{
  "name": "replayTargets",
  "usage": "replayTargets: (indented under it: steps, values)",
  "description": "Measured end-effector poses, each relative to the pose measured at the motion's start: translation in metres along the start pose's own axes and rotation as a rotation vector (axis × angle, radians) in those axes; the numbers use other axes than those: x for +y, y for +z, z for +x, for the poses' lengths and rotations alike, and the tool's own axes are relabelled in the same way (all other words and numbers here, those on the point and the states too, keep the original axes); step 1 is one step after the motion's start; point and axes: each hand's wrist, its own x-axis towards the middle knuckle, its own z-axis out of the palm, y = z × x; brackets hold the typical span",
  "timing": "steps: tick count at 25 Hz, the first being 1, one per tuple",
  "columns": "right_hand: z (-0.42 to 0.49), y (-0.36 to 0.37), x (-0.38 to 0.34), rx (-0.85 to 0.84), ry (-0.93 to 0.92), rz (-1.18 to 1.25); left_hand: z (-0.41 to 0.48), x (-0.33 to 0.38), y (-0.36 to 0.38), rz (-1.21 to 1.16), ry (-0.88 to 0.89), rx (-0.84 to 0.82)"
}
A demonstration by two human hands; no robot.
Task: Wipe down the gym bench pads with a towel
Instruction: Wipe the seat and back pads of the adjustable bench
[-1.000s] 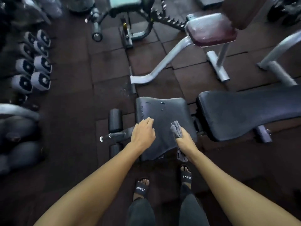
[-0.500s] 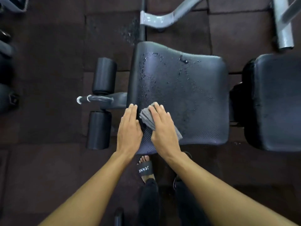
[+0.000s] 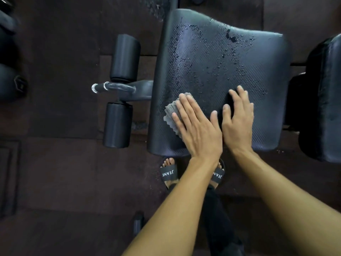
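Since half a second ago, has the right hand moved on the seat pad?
Yes. The right hand left the towel and moved right, from the left part of the seat pad to past its middle.

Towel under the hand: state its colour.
Grey, ribbed cloth towel, seen in the head view.

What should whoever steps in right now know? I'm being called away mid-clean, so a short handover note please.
Left hand: open and flat, pressing the grey towel onto the near-left part of the seat pad.
Right hand: flat on the bare pad beside it, holding nothing.
Done: little; droplets cover the pad's middle and far part.
Left: wipe those away, then the adjoining back pad on the right.
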Motion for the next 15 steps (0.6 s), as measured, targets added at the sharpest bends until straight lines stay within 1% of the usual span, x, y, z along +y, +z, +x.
replayTargets:
  steps: [1, 2, 4, 7, 10, 11, 13, 15]
  values:
    - [-0.001, 0.001, 0.002, 0.008, -0.003, 0.002, 0.003, -0.005, 0.004, 0.007, -0.002, 0.0]
    - [-0.002, 0.002, 0.003, 0.016, -0.005, -0.002, 0.003, -0.015, 0.007, 0.024, 0.033, 0.014]
    - [-0.003, 0.002, 0.003, 0.028, -0.018, -0.038, 0.006, -0.045, 0.006, 0.056, 0.149, 0.032]
    - [-0.005, 0.004, 0.0, 0.04, -0.028, -0.123, 0.017, -0.098, -0.005, 0.088, 0.233, -0.014]
    - [-0.007, 0.009, -0.004, 0.071, 0.001, -0.162, 0.015, -0.115, -0.013, 0.005, 0.261, -0.066]
    - [-0.009, 0.009, -0.005, 0.074, 0.01, -0.163, 0.013, -0.114, -0.014, -0.056, 0.257, -0.079]
    - [-0.009, 0.009, -0.006, 0.077, 0.013, -0.161, 0.021, -0.11, -0.016, -0.191, 0.181, -0.082]
    - [-0.002, 0.01, -0.011, 0.137, 0.029, -0.176, 0.055, -0.105, -0.017, -0.274, 0.101, -0.08]
